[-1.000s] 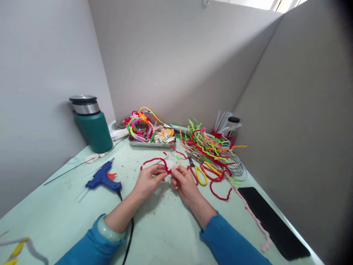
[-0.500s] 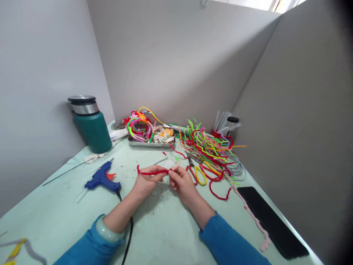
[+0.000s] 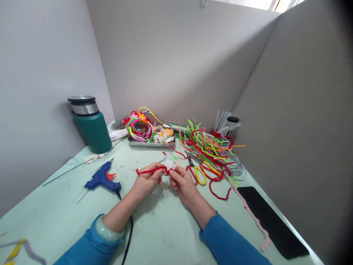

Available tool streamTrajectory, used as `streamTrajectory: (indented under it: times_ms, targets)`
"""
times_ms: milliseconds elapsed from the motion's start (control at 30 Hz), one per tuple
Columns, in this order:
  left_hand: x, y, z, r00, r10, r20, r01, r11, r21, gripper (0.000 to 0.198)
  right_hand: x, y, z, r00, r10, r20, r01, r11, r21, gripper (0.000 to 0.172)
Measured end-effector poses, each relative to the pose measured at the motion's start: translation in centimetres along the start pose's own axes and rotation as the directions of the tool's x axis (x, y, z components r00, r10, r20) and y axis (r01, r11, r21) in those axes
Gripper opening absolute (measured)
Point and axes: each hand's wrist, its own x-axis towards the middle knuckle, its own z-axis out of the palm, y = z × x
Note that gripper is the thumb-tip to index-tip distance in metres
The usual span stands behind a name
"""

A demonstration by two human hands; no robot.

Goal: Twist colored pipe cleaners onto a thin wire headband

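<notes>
A red pipe cleaner (image 3: 152, 170) runs across the back of my left hand (image 3: 145, 184) to my right hand's fingertips, its free end bent near the left knuckles. My left hand is closed on it in a pinch, and a thin grey wire (image 3: 162, 159) shows just beyond these fingers. My right hand (image 3: 182, 183) pinches the red pipe cleaner between thumb and forefinger, close to the left fingertips. Past the fingertips a small whitish piece (image 3: 169, 163) is partly hidden, with a green scrap (image 3: 175, 158) beside it.
Scissors with yellow and red handles (image 3: 201, 176) lie right of my hands, before a heap of pipe cleaners (image 3: 205, 141). A metal tray (image 3: 151, 144) stands behind. Left are a blue glue gun (image 3: 103, 178) and a green bottle (image 3: 93, 129); right, a black phone-like slab (image 3: 271, 221).
My left hand's fingers have shifted slightly along the red pipe cleaner, which now arches near the right fingertips. My right hand stays almost in place.
</notes>
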Motion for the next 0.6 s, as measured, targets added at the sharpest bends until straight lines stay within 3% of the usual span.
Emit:
streamTrajectory:
  times_ms: [233,300,400,467,600]
  targets:
    - [-0.1,0.4,0.2,0.999,-0.007,0.037,0.007,1.0,-0.003,0.019,0.3,0.4,-0.1,0.998,-0.051,-0.024,0.048,0.99,-0.13,0.02]
    - [0.0,0.4,0.3,1.0,-0.018,0.014,0.019,0.999,-0.032,0.019,0.4,0.6,-0.1,0.987,-0.134,-0.09,0.11,0.966,-0.234,0.02]
    - [0.0,0.3,0.2,1.0,-0.021,-0.014,0.02,0.997,-0.073,0.018,0.2,0.7,0.1,0.922,-0.342,-0.184,0.239,0.873,-0.425,0.02]
    - [0.0,0.3,0.2,1.0,-0.016,-0.023,0.014,0.997,-0.082,0.017,-0.2,0.6,0.3,0.884,-0.441,-0.158,0.301,0.792,-0.531,0.019]
    - [-0.1,0.3,0.0,1.0,-0.019,-0.002,0.019,0.998,-0.064,0.019,-1.0,0.1,0.9,0.871,-0.49,-0.022,0.365,0.678,-0.638,0.034]
